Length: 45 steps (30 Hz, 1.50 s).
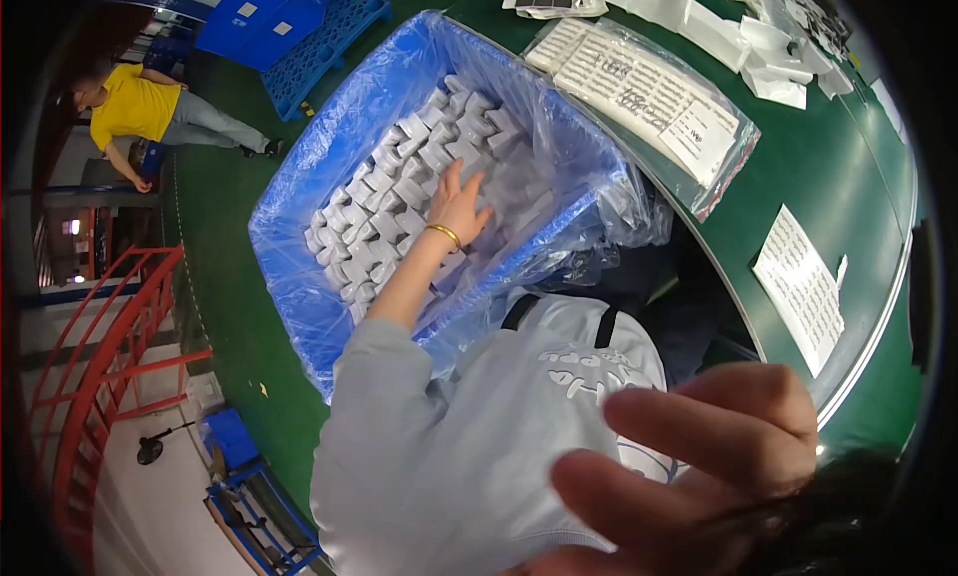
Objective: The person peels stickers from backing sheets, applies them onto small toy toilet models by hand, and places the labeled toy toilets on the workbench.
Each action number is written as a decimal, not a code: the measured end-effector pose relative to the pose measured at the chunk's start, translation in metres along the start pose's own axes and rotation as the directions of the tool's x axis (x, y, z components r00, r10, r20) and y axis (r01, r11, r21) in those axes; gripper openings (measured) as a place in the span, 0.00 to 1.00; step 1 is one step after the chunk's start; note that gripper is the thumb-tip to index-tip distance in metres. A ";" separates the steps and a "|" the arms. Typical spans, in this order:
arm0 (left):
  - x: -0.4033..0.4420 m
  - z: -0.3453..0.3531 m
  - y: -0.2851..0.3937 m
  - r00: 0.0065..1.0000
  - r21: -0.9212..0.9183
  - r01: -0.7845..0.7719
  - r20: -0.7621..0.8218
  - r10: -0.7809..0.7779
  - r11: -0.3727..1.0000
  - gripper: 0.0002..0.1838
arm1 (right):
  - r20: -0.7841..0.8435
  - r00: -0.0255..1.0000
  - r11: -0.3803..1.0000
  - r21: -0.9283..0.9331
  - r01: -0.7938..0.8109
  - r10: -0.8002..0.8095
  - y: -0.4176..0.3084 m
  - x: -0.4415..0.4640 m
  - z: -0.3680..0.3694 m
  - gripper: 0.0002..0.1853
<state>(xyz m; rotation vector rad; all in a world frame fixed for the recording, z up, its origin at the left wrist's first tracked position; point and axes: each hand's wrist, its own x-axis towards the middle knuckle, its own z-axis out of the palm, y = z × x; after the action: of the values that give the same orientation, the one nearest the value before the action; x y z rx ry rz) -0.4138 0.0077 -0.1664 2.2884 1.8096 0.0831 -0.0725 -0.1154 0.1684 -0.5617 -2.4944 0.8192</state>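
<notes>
My left hand (459,209), with a gold bangle (445,234) at the wrist, reaches into a blue bin (299,341) lined with clear plastic. Its fingers are spread over rows of small white parts (384,202), and nothing is held in them. Whether the fingertips touch the parts I cannot tell. My right hand (699,441) looms large and blurred at the lower right, close to the camera. Its fingers are bent and apart, with no object visible between them.
A green table (798,177) curves along the right, bearing bagged label sheets (639,92), a loose label sheet (798,287) and torn white paper (758,47). A person in a yellow shirt (137,102) stands at the upper left, near blue crates (261,22) and a pallet (329,47). Red railings (100,356) stand left.
</notes>
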 end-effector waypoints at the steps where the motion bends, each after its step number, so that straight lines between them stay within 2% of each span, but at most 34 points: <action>1: 0.001 -0.006 0.004 1.000 -0.008 -0.021 -0.015 0.021 1.000 0.33 | 0.018 0.998 0.997 0.045 -0.064 0.063 -0.006 0.003 0.001 0.24; 6: 0.000 -0.011 0.017 0.990 0.000 -0.033 0.140 0.033 0.999 0.33 | -0.117 0.990 0.989 -0.135 0.056 -0.072 0.007 0.007 0.023 0.18; 9: -0.006 0.006 0.013 0.986 0.033 -0.042 0.164 0.036 0.999 0.33 | -0.287 0.953 0.970 -0.243 0.024 -0.095 0.008 -0.001 0.063 0.15; 10: -0.009 0.011 0.012 0.985 0.025 -0.050 0.167 0.045 0.998 0.33 | -0.186 0.956 0.926 -0.343 0.154 -0.228 0.021 -0.007 0.043 0.15; 12: -0.011 0.017 0.009 0.984 0.014 -0.061 0.167 0.058 0.998 0.33 | -0.103 0.921 0.842 -0.452 0.294 -0.376 0.033 -0.014 0.029 0.16; 15: -0.010 0.023 0.009 0.976 0.047 -0.015 0.218 0.004 0.999 0.33 | -0.191 0.874 0.804 -0.514 0.298 -0.446 0.037 -0.024 0.035 0.18; 17: -0.008 0.024 0.010 0.971 0.052 -0.013 0.241 0.001 0.999 0.33 | -0.135 0.896 0.806 -0.508 0.303 -0.422 0.031 -0.025 0.037 0.19; 18: -0.008 0.022 0.010 0.967 0.059 -0.013 0.255 -0.002 0.998 0.33 | 0.026 0.856 0.701 -0.562 0.440 -0.516 0.048 -0.025 0.025 0.19; 20: -0.006 0.021 0.012 0.969 0.053 -0.010 0.249 -0.004 0.999 0.33 | 0.279 0.816 0.610 -0.554 0.567 -0.506 0.048 -0.024 0.006 0.19; 21: -0.005 0.022 0.014 0.969 0.049 -0.008 0.248 -0.005 0.999 0.33 | 0.368 0.828 0.642 -0.524 0.560 -0.422 0.034 -0.019 -0.008 0.18; 23: -0.007 0.021 0.016 0.969 0.052 -0.026 0.245 0.013 0.998 0.32 | 0.277 0.918 0.844 -0.384 0.376 -0.283 0.017 -0.009 -0.007 0.17; 24: -0.006 0.020 0.016 0.971 0.054 -0.035 0.238 0.022 0.998 0.32 | 0.110 0.978 0.955 -0.223 0.196 -0.175 0.005 -0.005 0.005 0.17; 25: -0.006 0.020 0.015 0.971 0.054 -0.037 0.239 0.023 0.998 0.32 | -0.036 0.999 1.000 -0.023 0.022 -0.023 -0.008 -0.003 0.021 0.16; 26: -0.006 0.020 0.014 0.970 0.051 -0.042 0.243 0.029 0.998 0.32 | -0.144 0.976 0.971 0.199 -0.134 0.164 -0.020 -0.002 0.036 0.16; 27: -0.005 0.021 0.015 0.968 0.047 -0.054 0.248 0.040 0.997 0.32 | -0.210 0.907 0.870 0.423 -0.253 0.365 -0.029 -0.002 0.050 0.15; 29: -0.006 0.019 0.015 0.964 0.083 -0.064 0.264 0.040 0.994 0.30 | -0.361 0.797 0.827 0.485 -0.282 0.484 -0.027 -0.003 0.068 0.15; 31: -0.006 0.022 0.019 0.958 0.088 -0.079 0.281 0.052 0.993 0.29 | -0.561 0.779 0.959 0.129 -0.253 0.281 -0.010 -0.001 0.083 0.14; 33: -0.005 0.016 0.018 0.960 0.089 -0.075 0.276 0.048 0.993 0.29 | -0.649 0.761 0.941 -0.261 -0.216 -0.005 0.010 0.004 0.094 0.14; 34: -0.006 0.012 0.022 0.956 0.078 -0.058 0.290 0.033 0.995 0.29 | -0.646 0.746 0.875 -0.443 -0.194 -0.162 0.017 0.008 0.097 0.13; 37: -0.006 0.014 0.020 0.959 0.080 -0.060 0.280 0.035 0.995 0.29 | -0.281 0.922 0.870 -0.482 0.105 -0.267 0.019 -0.012 0.050 0.12; 38: -0.006 0.015 0.020 0.957 0.087 -0.060 0.288 0.033 0.994 0.29 | -0.257 0.931 0.868 -0.485 0.109 -0.260 0.018 -0.017 0.048 0.13; 41: -0.008 0.014 0.019 0.951 0.098 -0.046 0.308 0.014 0.994 0.29 | -0.562 0.817 0.958 -0.284 -0.046 -0.127 0.006 -0.014 0.075 0.11; 43: -0.010 0.011 0.019 0.947 0.092 -0.020 0.320 -0.011 0.996 0.30 | -0.567 0.812 0.969 -0.247 -0.008 -0.138 0.011 -0.023 0.067 0.09; 45: -0.011 0.013 0.017 0.949 0.090 -0.005 0.315 -0.023 0.996 0.30 | -0.473 0.851 0.965 -0.226 0.134 -0.229 0.021 -0.040 0.056 0.09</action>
<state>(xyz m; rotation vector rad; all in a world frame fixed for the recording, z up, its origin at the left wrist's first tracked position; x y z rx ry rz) -0.3980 -0.0085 -0.1747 2.1981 1.6864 -0.3548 -0.0645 -0.1449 0.1037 -0.5084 -2.1075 0.3129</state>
